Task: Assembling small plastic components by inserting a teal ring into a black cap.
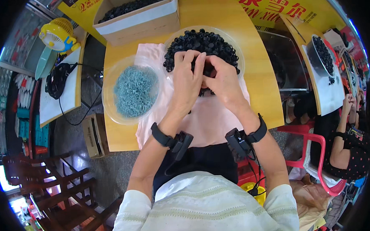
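My left hand (186, 78) and my right hand (225, 81) meet over the near edge of a round clear basin (240, 43). Thumbs and fingertips are pinched close together. Whatever they grip is small and mostly hidden behind the fingers. In the basin lies a heap of small black ring-shaped parts (198, 40). Left of my hands stands a second round clear tub (108, 103), holding a pile of tiny thin blue-grey pieces (136, 93), too fine to name. A pale pink cloth (202, 127) spreads under both containers and down to the table's front edge.
A cardboard box (140, 26) of black parts stands at the back of the wooden table (261, 71). A yellow fan (57, 34) and black cables (59, 81) sit on the left table. To the right, another person (347, 149) sits by a red chair (314, 138) and a black bowl (320, 56).
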{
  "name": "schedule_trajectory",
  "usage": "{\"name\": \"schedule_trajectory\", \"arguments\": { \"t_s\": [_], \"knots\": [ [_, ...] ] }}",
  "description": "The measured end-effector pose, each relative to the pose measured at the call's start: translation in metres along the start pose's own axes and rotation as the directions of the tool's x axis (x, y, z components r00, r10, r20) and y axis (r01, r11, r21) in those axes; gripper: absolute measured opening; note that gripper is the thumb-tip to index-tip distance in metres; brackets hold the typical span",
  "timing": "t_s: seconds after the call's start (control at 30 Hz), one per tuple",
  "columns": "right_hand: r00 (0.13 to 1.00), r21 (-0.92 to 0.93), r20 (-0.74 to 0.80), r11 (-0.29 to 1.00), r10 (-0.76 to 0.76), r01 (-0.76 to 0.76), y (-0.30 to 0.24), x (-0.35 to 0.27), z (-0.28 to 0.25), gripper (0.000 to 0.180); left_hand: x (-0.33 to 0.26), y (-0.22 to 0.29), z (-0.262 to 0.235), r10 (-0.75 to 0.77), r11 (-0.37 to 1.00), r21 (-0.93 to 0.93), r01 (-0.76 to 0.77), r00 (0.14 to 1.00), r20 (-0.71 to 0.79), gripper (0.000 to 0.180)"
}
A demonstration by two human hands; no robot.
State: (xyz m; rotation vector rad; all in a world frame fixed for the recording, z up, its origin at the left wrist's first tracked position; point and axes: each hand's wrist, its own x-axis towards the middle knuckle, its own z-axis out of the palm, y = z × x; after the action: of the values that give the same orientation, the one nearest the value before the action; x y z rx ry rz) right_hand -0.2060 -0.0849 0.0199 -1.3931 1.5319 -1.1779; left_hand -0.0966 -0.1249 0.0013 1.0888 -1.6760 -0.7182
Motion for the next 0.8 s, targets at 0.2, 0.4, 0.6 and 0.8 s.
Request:
{"name": "schedule_trajectory", "arguments": {
  "t_s": [0.2,0.4,0.6,0.8],
  "knots": [
    [0.996,0.187,-0.03,0.979,-0.078,0.082,-0.008,-0.035,0.018,0.033,-0.03,0.017,-0.024,0.092,0.996,0.029,-0.089,0.989,-0.117,0.011],
    [0.985,0.12,0.079,0.982,-0.154,0.144,0.015,-0.078,0.041,0.032,-0.089,-0.002,-0.04,0.047,0.987,0.158,-0.026,0.99,-0.131,0.011],
    [0.971,-0.112,0.068,0.965,-0.23,0.237,0.029,-0.083,0.038,0.036,-0.095,-0.013,-0.035,0.078,0.964,0.261,-0.057,0.995,-0.069,0.013],
    [0.953,-0.378,0.08,0.876,-0.293,0.301,0.024,-0.081,0.024,0.04,-0.093,-0.006,-0.043,0.009,0.945,0.327,-0.006,1.0,-0.009,0.016]
  ]
}}
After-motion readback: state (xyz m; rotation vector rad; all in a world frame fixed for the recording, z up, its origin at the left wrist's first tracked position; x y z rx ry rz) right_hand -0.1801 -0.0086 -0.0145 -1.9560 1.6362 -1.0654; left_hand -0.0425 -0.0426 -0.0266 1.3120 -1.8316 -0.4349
